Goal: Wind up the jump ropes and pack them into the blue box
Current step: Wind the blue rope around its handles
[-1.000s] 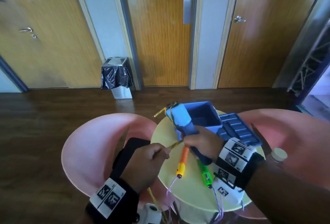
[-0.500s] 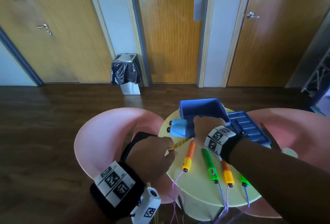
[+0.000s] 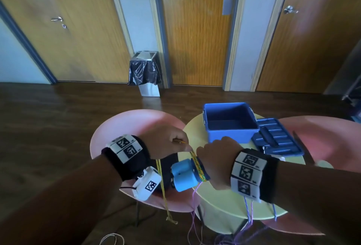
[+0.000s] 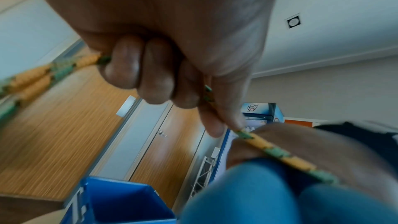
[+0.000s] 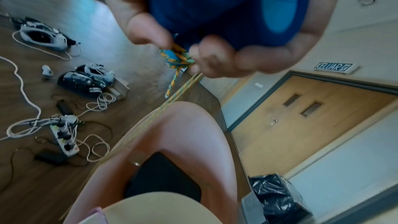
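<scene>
Wooden doors [image 3: 195, 29] line the far wall, with a bin draped in a black bag [image 3: 145, 72] standing on the dark floor before them. Nearer, a round pale yellow tabletop [image 3: 224, 196] sits between two pink chairs [image 3: 121, 127]. On its far side stands the blue box [image 3: 230, 125], open and upright, and its ribbed blue lid [image 3: 277, 139] lies flat just to the right, touching it.

At the near left edge of the tabletop, the right hand [image 3: 216, 158] grips a pair of blue jump-rope handles [image 3: 185, 174], its fingers curled round them. A yellow-and-green rope [image 3: 197, 164] is wound in a few turns around these handles. The left hand [image 3: 168, 143] is closed in a fist on the same rope, pinching it between thumb and fingertip just left of the right hand; the left wrist view shows the rope running taut from that pinch to the handles. The slack part of this rope hangs from the left hand down toward the floor.

Thin purple cords [image 3: 193, 215] and blue cords [image 3: 248, 211] trail over the near rim of the tabletop. In the right wrist view, a power strip with white cables [image 5: 64, 135] lies on the floor.
</scene>
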Motion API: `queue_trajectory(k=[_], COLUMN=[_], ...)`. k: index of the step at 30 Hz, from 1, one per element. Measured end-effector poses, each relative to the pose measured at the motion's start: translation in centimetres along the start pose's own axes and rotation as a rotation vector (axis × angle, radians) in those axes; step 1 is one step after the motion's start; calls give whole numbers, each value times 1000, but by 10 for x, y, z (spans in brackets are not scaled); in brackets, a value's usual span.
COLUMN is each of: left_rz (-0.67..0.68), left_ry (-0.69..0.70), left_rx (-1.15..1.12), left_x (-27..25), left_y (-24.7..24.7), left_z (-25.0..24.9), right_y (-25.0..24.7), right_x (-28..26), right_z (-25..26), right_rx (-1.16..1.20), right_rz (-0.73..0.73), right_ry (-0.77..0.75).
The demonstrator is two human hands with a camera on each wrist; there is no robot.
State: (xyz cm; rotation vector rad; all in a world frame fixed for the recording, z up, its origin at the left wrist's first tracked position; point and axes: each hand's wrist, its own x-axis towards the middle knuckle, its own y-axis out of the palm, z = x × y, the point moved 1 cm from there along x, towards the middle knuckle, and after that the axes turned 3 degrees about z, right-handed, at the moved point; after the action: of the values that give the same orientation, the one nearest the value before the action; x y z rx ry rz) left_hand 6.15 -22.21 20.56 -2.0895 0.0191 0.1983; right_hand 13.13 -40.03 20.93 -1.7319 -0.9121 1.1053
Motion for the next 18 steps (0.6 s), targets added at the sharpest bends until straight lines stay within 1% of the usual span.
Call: queue_trajectory(k=[3, 6, 8, 10, 11, 13, 14, 15, 16, 17, 18], left_rz=[66, 73, 46, 29, 18, -61, -39, -81, -164, -278, -336], left_ry=[-1, 21, 46, 19, -2, -75, -124, -168, -175, -121, -57], left_rx=[-223, -445, -579, -869, -970, -960, -1000, -1020, -1044, -1112, -1189], left_x=[0, 4, 2, 4, 8, 8, 8, 11, 9, 5, 1], left_y=[8, 13, 17, 28, 34, 41, 44, 48, 53, 61, 63], left_z=[6, 8, 2, 7, 13, 15, 10, 7, 4, -4, -17], right_y=[-12, -23, -31, -39, -43, -48, -50, -51, -53, -54, -54], right_x=[-11, -20, -26, -31, -34, -36, -36, -34, -32, -29, -25], right_z=[-4, -9, -13, -15, -15, -16, -17, -18, -19, -20, -21], right_rx=[32, 96, 164, 244, 292, 382, 423, 450, 462, 466, 472], right_rz=[-22, 1, -25, -90, -120, -173, -193, -212, -224, -230, -236], right_ry=[-38, -42, -25, -2, 3, 23, 40, 60, 85, 113, 140])
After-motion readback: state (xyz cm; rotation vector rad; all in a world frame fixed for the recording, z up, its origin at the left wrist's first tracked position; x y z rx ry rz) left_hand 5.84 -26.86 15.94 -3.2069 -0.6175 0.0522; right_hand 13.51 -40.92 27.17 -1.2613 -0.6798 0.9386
